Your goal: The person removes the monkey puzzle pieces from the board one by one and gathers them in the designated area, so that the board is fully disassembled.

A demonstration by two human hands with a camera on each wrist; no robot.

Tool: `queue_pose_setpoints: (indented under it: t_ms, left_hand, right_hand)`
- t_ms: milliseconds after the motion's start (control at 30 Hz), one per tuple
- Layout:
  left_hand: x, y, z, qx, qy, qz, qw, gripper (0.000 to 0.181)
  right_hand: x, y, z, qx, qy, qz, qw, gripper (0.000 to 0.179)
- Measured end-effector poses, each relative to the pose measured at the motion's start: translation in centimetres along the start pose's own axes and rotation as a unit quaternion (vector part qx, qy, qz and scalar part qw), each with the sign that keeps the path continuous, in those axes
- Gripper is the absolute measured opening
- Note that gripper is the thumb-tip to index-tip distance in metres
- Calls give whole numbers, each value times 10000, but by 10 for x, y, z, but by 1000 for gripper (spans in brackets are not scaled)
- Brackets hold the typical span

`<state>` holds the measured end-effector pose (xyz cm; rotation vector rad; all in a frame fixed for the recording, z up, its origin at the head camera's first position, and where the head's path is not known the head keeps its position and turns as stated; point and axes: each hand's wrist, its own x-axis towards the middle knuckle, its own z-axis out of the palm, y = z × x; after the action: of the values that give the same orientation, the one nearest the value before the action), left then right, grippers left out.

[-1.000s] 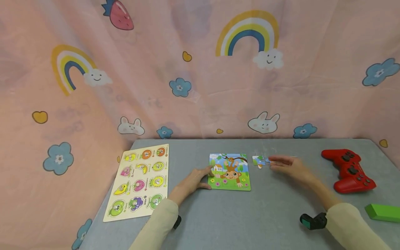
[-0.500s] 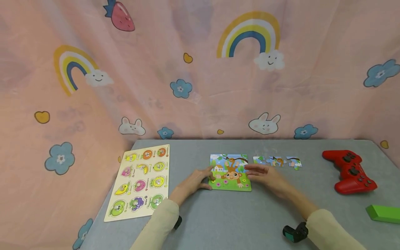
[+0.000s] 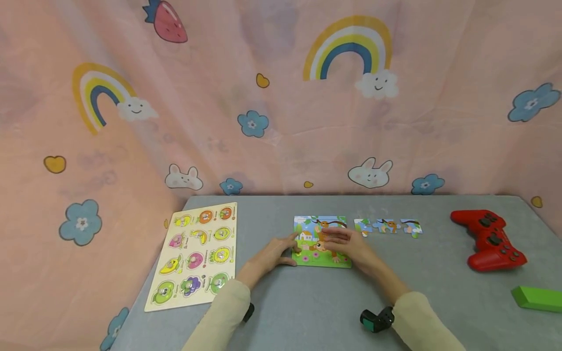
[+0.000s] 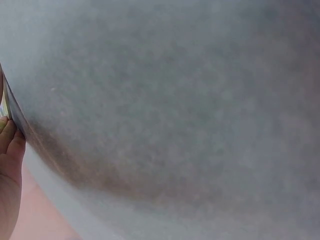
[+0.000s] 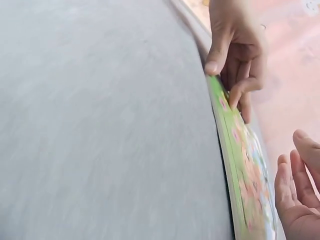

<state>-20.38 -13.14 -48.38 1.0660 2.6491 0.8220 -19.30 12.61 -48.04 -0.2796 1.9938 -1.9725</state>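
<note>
A square monkey jigsaw puzzle (image 3: 309,259) lies flat on the grey table, its picture whole wherever it shows. My left hand (image 3: 271,254) holds its left side, thumb at the near corner and fingers over the edge; the right wrist view shows the left hand's thumb (image 5: 212,67) touching that corner. Over the puzzle's right half hovers my right hand (image 3: 356,249), fingers loosely extended and hiding part of the monkey. Nothing shows between those fingers in the right wrist view. Right of the puzzle lie three jigsaw pieces: one leafy (image 3: 361,225), one with a monkey (image 3: 389,225), one with a branch (image 3: 411,227).
On the left lies a cream fruit peg board (image 3: 186,285). A red game controller (image 3: 488,241) and a green block (image 3: 537,298) sit at the right. Behind the table hangs a pink patterned curtain (image 3: 281,156).
My right hand has moved left, from beside the loose pieces to above the puzzle, uncovering the pieces. My left hand stays at the puzzle's left side.
</note>
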Motion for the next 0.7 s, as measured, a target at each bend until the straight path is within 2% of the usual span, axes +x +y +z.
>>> queue_pose_setpoints:
  t_ms: [200, 333, 500, 700]
  left_hand:
    - [1, 1, -2, 162, -93, -68, 9998, 27]
    - [2, 2, -3, 259, -163, -132, 9994, 26]
    - [2, 0, -2, 371, -183, -249, 9988, 26]
    - [2, 0, -2, 261, -196, -280, 9991, 26]
  right_hand:
    - [14, 4, 12, -196, -77, -326, 9992, 47]
    - [20, 7, 15, -429, 36, -412, 9982, 46]
    - [31, 7, 20, -1024, 212, -503, 9932, 42]
    - [39, 6, 26, -1754, 481, -582, 9816, 40]
